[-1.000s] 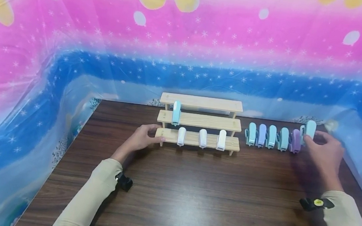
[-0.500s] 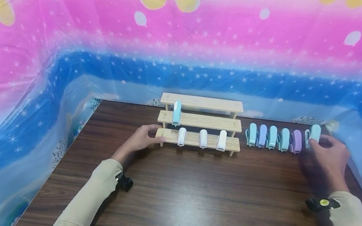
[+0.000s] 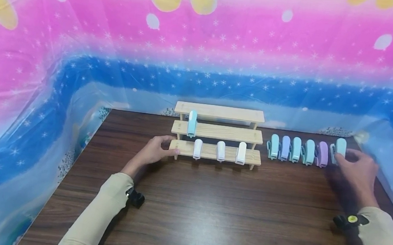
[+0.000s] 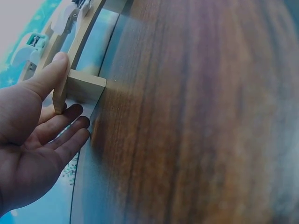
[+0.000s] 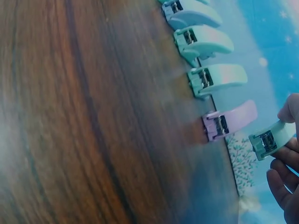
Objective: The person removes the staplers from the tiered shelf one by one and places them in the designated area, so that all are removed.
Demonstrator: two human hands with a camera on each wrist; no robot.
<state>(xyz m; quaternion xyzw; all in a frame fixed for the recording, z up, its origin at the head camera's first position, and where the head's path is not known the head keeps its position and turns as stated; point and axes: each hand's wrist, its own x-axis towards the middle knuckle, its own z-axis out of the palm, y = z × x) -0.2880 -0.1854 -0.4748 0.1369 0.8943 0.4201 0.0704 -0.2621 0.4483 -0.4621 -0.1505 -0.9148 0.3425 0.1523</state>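
Note:
My left hand [image 3: 151,149] pinches the left end of the lowest step of a wooden three-step stand [image 3: 213,130], thumb on top and a finger underneath; the left wrist view shows the other fingers [image 4: 70,133] loosely bent. Three white plastic clips, such as the middle one [image 3: 220,151], stand on that lowest step. A light-blue clip [image 3: 192,123] stands at the left of the middle step. With thumb and fingers my right hand [image 3: 360,171] grips a mint-green clip [image 5: 268,141] by its handle, beside the purple clip [image 3: 322,153]. Whether its lower end touches the table is hard to tell.
Right of the stand, a row of several clips runs along the dark wooden table [image 3: 208,211], including a lavender-blue clip [image 3: 285,147] and a mint clip [image 3: 296,149]. A pink and blue patterned cloth [image 3: 206,59] hangs behind the table and at its sides.
My right hand has moved a little to the right and down with the mint-green clip, away from the purple clip. The left hand has stayed on the stand.

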